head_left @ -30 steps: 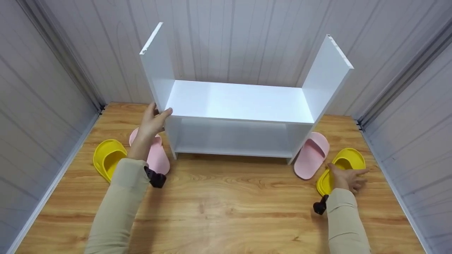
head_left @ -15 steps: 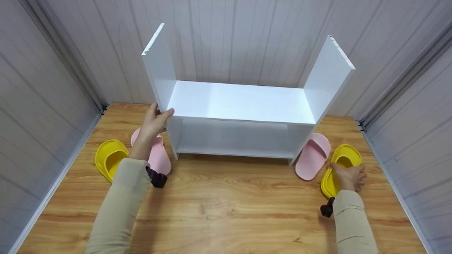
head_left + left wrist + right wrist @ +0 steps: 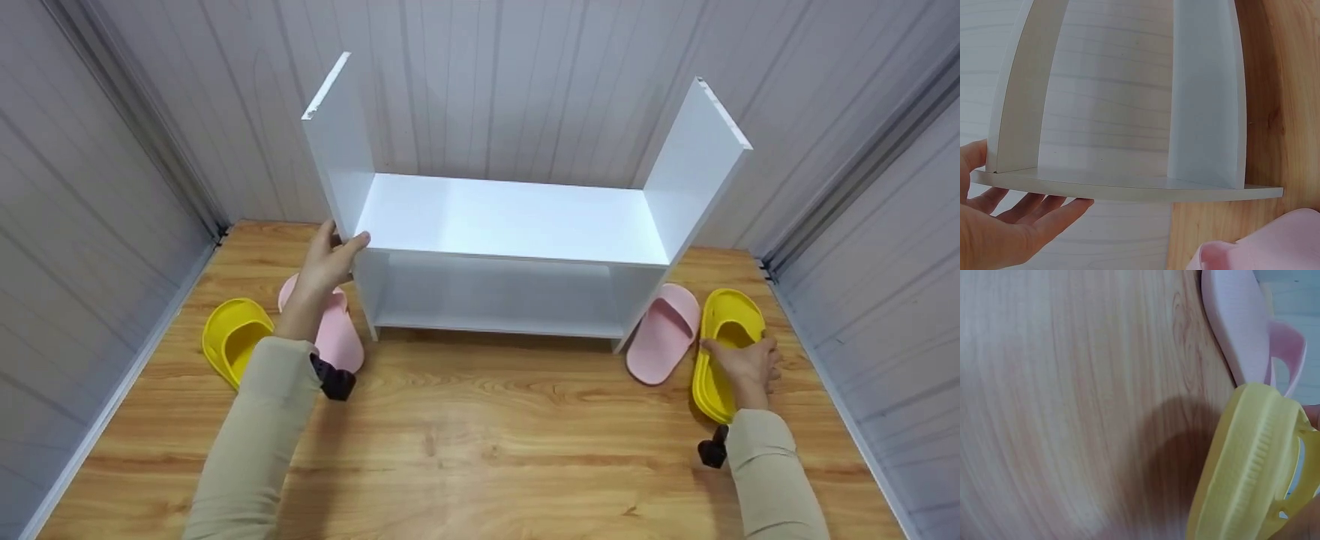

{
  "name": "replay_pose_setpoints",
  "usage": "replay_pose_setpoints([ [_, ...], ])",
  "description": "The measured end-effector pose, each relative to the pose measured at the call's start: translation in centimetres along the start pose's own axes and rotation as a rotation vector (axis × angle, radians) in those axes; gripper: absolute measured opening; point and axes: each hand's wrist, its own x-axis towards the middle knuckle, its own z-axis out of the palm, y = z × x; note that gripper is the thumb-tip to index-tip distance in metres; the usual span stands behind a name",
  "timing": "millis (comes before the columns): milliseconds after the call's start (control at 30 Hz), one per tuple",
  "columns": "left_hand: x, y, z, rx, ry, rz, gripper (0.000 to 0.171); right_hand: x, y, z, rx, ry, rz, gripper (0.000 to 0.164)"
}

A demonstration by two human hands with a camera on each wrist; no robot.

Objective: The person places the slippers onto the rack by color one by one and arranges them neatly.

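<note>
A white shelf unit [image 3: 510, 217] stands on the floor against the back wall, its side panels rising past the upper board. My left hand [image 3: 326, 259] grips its left side panel, thumb at the front edge where the upper board joins. In the left wrist view, the fingers [image 3: 1055, 216] lie along the panel's outer face. My right hand [image 3: 746, 366] holds a yellow slipper [image 3: 729, 306] by its sides, near the opening. The right wrist view shows this slipper close up, with only bits of fingers at the frame's edge. Left of it lies a pink slipper [image 3: 656, 345].
Another pink slipper [image 3: 337, 341] lies beside the shelf's left side, partly behind my left forearm. A second yellow slipper [image 3: 225, 322] is farther left. Panelled walls [image 3: 525, 82] enclose the wooden floor [image 3: 480, 450] at the back and both sides.
My right hand has closed on the right yellow slipper, which has shifted slightly away from me and turned to point more straight ahead. The left hand keeps its place on the shelf.
</note>
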Motion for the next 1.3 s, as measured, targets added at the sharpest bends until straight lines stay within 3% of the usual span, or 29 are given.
replay_pose_setpoints([
  [300,0.3,-0.1,0.0,-0.013,-0.003,0.013,0.058,0.1,-0.9,-0.1,-0.005,-0.009,-0.136,0.104],
  [533,0.3,0.0,0.1,0.007,0.006,-0.002,0.059,-0.1,-1.6,-0.2,-0.002,-0.033,-0.19,0.102],
  [933,0.5,-0.2,0.2,-0.008,-0.004,0.038,0.059,-0.5,-2.4,-0.1,-0.028,-0.065,-0.273,0.101],
  [1300,0.5,-0.1,0.2,0.006,-0.003,0.017,0.057,-0.1,-2.5,-1.0,-0.03,-0.118,-0.5,0.105],
])
